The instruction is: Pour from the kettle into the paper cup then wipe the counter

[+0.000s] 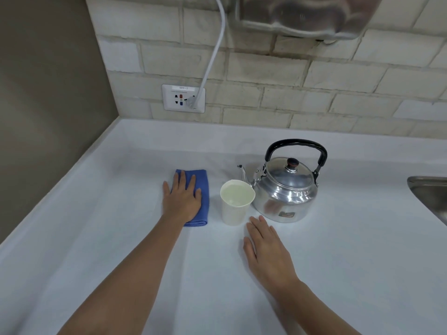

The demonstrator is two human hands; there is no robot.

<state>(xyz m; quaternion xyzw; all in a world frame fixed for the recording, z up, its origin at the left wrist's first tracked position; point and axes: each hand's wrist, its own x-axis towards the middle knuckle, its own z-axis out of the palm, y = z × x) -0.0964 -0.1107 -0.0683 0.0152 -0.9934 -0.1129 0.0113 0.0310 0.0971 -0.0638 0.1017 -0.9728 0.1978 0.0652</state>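
A shiny metal kettle (285, 189) with a black handle stands upright on the white counter (121, 238), spout pointing left. Just left of it stands a white paper cup (235, 204) with liquid inside. A folded blue cloth (204, 189) lies left of the cup. My left hand (182, 198) lies flat on the cloth, fingers spread. My right hand (266, 250) rests flat on the counter in front of the cup and kettle, holding nothing.
A steel sink (430, 194) begins at the right edge. On the brick wall behind are a socket plate (183, 98) with a white cable (212, 52) plugged in and a metal appliance (304, 15) above. A brown side wall closes the left.
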